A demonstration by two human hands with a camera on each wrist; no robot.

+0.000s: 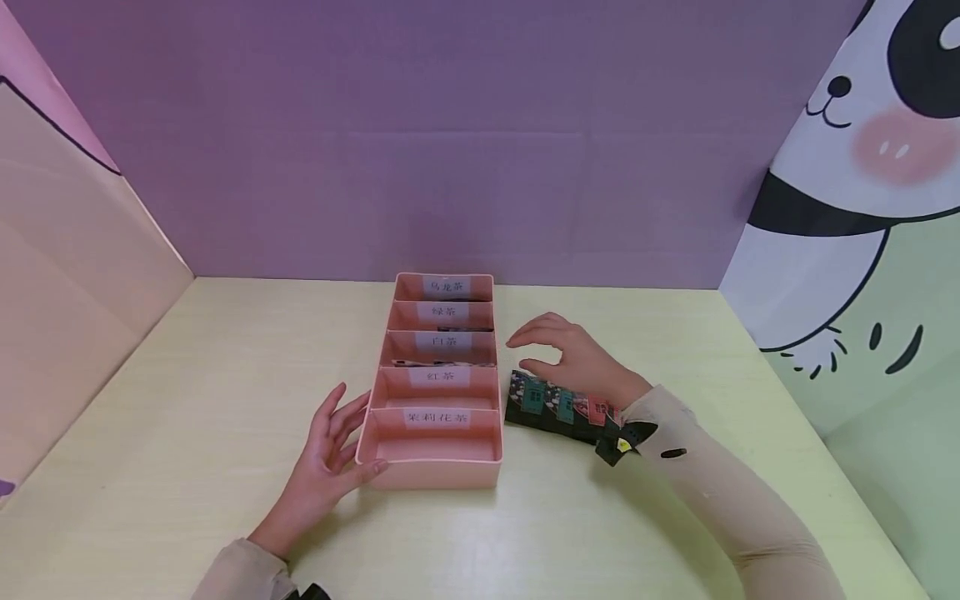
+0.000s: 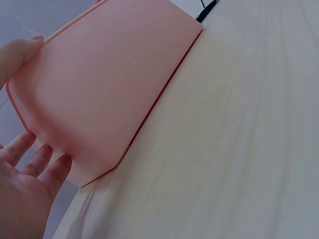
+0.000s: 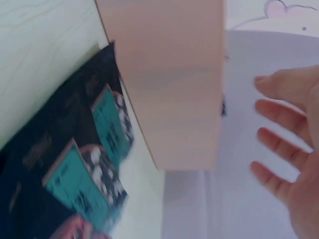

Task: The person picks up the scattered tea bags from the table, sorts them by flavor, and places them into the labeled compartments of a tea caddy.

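A pink divided box (image 1: 442,475) stands on the table, its compartments labelled in Chinese for kinds of tea. Dark packet edges (image 1: 442,363) show in the white-tea compartment, and slimmer dark edges farther back. My left hand (image 1: 330,458) touches the near left corner, thumb at the front rim and relaxed fingers along the side; the left wrist view shows fingertips against the pink wall. To the right of the box, my right hand (image 1: 577,362) hovers with bent, parted fingers and nothing between them. Below it lie dark tea sachets (image 1: 558,408) with teal and red labels, overlapping in a row.
The pale wooden table (image 1: 255,358) meets a purple wall panel (image 1: 465,167) behind the box. A panda-print panel (image 1: 862,275) rises on the right, and a light panel (image 1: 67,292) on the left.
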